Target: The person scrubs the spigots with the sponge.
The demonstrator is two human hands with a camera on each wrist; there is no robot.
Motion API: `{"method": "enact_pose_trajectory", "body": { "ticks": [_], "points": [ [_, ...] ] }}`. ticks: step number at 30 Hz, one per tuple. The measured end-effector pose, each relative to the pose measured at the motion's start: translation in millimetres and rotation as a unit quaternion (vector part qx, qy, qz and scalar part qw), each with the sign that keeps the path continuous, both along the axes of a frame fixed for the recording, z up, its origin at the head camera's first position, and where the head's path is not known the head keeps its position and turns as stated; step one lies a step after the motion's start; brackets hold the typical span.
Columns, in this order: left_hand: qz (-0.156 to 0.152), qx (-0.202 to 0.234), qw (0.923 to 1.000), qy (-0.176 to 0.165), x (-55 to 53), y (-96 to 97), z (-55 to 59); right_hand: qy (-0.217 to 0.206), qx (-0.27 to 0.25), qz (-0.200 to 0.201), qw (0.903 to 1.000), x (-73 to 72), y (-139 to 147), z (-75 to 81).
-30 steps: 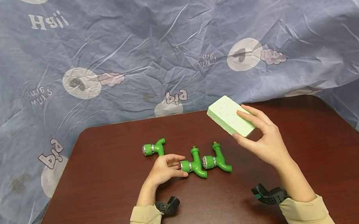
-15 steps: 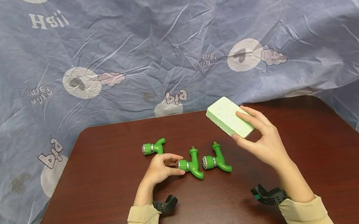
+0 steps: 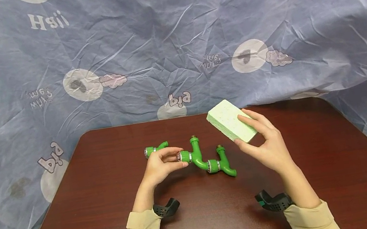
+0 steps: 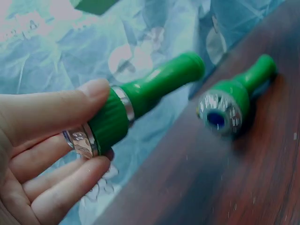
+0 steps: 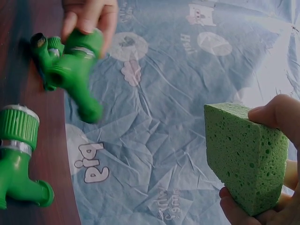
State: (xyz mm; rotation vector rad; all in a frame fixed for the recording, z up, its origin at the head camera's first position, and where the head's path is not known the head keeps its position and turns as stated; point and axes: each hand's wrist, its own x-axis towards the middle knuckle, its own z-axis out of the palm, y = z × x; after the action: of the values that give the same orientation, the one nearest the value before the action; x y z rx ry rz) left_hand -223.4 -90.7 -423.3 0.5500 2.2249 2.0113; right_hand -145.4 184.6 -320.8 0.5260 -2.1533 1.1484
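1. Left green faucet (image 3: 149, 151): rests on the brown table (image 3: 218, 214), just past the left hand (image 3: 156, 170) at about 12 o'clock, partly hidden by it. Turns its ribbed knob to 9 o'clock.
2. Left hand: pinches the middle green faucet (image 3: 196, 156) by the knob, thumb against fingers.
3. Middle green faucet: extends from that pinch toward 3 o'clock, raised off the wood. Runs its long axis from inlet at 12 to spout near 5.
4. Right green faucet (image 3: 224, 161): lies on the table at 4 o'clock from the middle one. Overlaps that spout in the head view, yet shows apart from it in the left wrist view.
5. Porous green sponge (image 3: 228, 119): hangs in the air at 2 o'clock from the middle faucet, long axis 11 to 5.
6. Right hand (image 3: 269, 146): grips the sponge's near end, block toward 10 or 11.
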Motion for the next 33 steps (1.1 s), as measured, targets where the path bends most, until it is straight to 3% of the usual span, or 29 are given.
{"method": "enact_pose_trajectory", "body": {
  "ticks": [5,10,13,21,24,28,33],
  "points": [
    [0.01,0.062,0.9979,0.014,12.6,12.3,21.4,0.002,0.011,0.03,0.9995,-0.1,-9,-3.6],
    [0.06,0.101,0.9924,0.037,29.7,24.2,46.4,0.004,0.029,0.063,0.9976,-8.4,-15,-20.8],
    [0.084,0.108,0.9889,0.058,33.8,28.2,51.7,-0.001,0.038,0.075,0.9964,-15.1,-16,-33.5],
    [0.079,0.148,0.9805,0.102,35.2,32.8,53.5,-0.013,0.046,0.104,0.9934,-16.1,-23,-42.3],
    [0.071,0.171,0.9769,0.108,31.9,34.4,48.0,-0.01,0.041,0.11,0.993,-15.4,-25,-42.4],
    [0.06,0.181,0.9753,0.111,27.5,36.8,39.5,0.0,0.046,0.098,0.9942,-14.7,-25,-41.9],
    [0.055,0.173,0.9772,0.11,28.4,38.6,38.6,0.005,0.054,0.084,0.995,-15.8,-24,-40.7]
  ]
}}
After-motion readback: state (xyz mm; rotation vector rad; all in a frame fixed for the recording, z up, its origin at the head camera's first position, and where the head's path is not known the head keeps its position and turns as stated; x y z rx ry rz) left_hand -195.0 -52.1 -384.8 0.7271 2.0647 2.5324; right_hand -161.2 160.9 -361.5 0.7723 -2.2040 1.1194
